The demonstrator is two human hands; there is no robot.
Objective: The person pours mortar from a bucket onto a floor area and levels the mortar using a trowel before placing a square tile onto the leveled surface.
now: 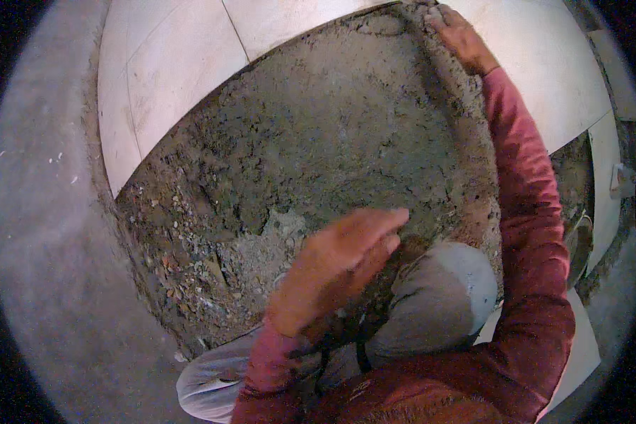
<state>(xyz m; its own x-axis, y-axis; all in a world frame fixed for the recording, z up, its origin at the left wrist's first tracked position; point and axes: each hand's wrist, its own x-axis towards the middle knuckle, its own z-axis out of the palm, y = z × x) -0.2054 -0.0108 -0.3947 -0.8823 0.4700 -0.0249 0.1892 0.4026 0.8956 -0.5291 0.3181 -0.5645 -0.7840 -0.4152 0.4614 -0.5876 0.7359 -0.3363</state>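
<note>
My left hand [336, 265] hovers over the near part of a bed of damp grey-brown mortar [332, 127], beside my bent knee. Slightly blurred, its fingers stretch forward and to the right, close together, with nothing visible in them. At the far right, my right hand [465, 41] reaches with its arm extended to the mortar's far corner. Its fingers lie outstretched along the border between mortar and the large pale tile [537, 63] on the right. Its fingertips touch the rough mortar edge, and I see no tool there.
Pale tiles [184, 71] border the mortar bed at the far left. Loose gravel and rubble [184, 261] cover its near left part. A bare grey concrete floor [49, 233] runs along the left. On the right, past my arm, a narrow tile piece [604, 191] stands beside a dark gap.
</note>
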